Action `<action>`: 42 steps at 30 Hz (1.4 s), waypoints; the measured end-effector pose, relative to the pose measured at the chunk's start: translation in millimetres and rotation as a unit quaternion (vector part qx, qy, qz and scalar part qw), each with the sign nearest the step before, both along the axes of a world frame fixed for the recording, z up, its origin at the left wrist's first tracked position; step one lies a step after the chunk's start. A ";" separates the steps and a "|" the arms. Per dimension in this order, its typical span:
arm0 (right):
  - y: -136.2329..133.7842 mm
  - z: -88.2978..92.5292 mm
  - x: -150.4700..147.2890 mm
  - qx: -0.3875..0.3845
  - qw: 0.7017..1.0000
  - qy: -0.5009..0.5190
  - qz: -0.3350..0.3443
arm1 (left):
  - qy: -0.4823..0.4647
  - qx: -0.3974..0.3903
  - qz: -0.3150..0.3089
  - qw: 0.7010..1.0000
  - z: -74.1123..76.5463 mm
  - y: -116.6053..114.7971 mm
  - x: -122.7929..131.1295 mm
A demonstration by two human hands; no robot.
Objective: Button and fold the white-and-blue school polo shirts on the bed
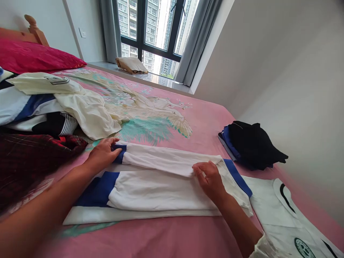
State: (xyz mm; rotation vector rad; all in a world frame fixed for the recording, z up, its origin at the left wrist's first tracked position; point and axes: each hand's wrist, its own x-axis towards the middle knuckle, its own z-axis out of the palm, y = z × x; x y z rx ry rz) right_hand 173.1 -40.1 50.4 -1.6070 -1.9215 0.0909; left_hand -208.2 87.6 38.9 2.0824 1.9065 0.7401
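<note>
A white garment with blue bands [166, 190] lies in front of me, folded lengthwise into a long strip. My left hand [103, 152] rests at its far left corner, on a blue band, with fingers stretched out and thumb apart. Toward the right end, my right hand [209, 179] pinches the edge of the upper white fold between thumb and fingers. Part of that fold is hidden behind the right hand.
The bed has a pink patterned sheet [206, 118]. Rumpled clothes [88, 111] and a dark red plaid garment [34, 161] are heaped at left. At right lie a stack of dark folded clothes [249, 143] and a white shirt [279, 211]. A red pillow [40, 55] is beyond.
</note>
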 end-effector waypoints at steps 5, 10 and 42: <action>35.9 13.6 -9.0 -0.029 0.991 0.118 -0.058 | 0.026 0.125 -0.166 0.978 19.4 -26.6 37.1; 48.8 5.4 -18.0 -0.133 0.991 0.005 0.031 | 0.125 0.020 -0.289 0.949 3.5 -38.3 46.8; 30.6 -21.1 100.0 -0.064 0.984 -0.155 -0.061 | 0.078 0.049 -0.414 0.906 46.3 -67.7 213.2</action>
